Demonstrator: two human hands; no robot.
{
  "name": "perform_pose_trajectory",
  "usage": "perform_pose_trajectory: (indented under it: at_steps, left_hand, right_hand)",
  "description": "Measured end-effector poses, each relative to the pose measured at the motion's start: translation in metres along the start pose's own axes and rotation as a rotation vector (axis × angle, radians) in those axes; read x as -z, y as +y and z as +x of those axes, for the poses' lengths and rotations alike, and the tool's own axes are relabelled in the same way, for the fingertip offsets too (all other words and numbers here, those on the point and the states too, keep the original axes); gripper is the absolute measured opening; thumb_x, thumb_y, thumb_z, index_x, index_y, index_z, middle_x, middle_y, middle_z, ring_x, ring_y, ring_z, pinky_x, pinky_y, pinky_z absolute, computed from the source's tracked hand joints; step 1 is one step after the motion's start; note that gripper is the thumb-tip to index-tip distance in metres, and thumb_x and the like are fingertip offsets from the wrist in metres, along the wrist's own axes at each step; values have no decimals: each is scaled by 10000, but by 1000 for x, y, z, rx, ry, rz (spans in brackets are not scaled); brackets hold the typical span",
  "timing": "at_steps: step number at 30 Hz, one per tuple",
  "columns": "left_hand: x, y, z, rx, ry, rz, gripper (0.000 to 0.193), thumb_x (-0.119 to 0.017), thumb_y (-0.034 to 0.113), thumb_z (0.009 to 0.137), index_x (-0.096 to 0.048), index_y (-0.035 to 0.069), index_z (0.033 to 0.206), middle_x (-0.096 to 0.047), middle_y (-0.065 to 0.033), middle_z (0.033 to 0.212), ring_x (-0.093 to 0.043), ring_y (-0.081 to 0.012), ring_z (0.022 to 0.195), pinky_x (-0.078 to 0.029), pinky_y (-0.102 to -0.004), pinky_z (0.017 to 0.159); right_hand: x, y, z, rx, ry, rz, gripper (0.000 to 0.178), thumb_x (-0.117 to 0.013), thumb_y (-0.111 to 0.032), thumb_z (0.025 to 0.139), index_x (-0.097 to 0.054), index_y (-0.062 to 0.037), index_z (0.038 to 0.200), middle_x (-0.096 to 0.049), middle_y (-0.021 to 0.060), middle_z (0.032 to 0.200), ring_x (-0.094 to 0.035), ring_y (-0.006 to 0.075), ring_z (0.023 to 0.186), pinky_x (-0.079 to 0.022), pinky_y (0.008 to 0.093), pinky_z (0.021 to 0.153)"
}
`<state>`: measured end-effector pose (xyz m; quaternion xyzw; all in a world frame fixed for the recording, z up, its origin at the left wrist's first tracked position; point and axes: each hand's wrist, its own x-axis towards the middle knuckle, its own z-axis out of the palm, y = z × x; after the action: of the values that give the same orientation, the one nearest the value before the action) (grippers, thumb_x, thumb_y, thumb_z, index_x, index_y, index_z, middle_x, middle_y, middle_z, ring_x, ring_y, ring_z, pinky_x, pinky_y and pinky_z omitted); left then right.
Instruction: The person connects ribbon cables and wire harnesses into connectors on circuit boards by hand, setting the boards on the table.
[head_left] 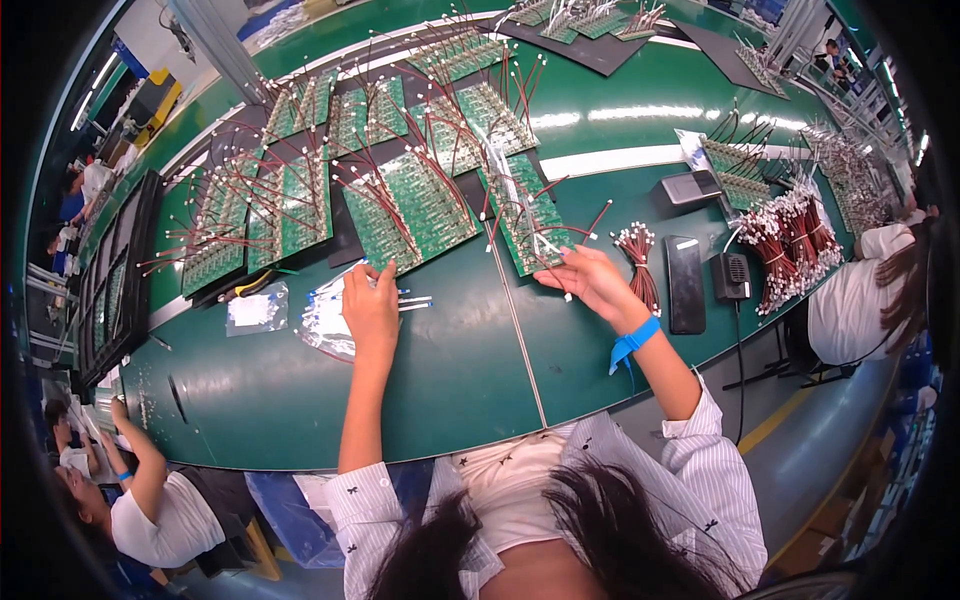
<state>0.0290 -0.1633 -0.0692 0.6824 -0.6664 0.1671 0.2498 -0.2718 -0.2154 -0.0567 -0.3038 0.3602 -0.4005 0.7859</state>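
Observation:
My right hand (pixel 590 283) is closed at the near end of a narrow green circuit board (pixel 524 215), its thumb and fingers on the board's edge. White flat strips lie along that board, and red-brown wires with white plugs stick out from it. My left hand (pixel 371 305) is bent down over white flat cables (pixel 415 303) with blue ends, beside the near corner of a larger green circuit board panel (pixel 410 205). Its fingertips are drawn in; whatever they pinch is hidden. The cables lie partly on a clear plastic bag (pixel 325 325).
Several wired circuit board panels (pixel 290 200) cover the far left. Pliers (pixel 255 286) and a small bag of white parts (pixel 257 311) lie left. To the right are a wire bundle (pixel 637 262), a black phone (pixel 685 285), a black adapter (pixel 731 276) and more bundles (pixel 790 245). Co-workers sit on both sides.

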Motion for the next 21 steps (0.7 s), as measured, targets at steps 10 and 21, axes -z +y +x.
perform_pose_trajectory:
  at_steps: [10,21]
  left_hand:
    - [-8,-1,1,-86,22,-108,220,-649,105,726,-609,-7,912,-573,-179,976,-561,-334,883,-470,-399,752]
    - [-7,-9,9,-23,-12,-128,172,-615,101,761,-623,-12,891,-594,-163,973,-582,-312,856,-472,-368,740]
  right_hand:
    - [-3,2,13,-32,4,18,243,-424,-114,902,-449,95,1025,-553,243,1013,-582,328,943,-486,373,853]
    - [-16,-6,34,-62,7,100,272,-376,-73,902,-400,143,1065,-500,279,1077,-534,371,1008,-449,412,902]
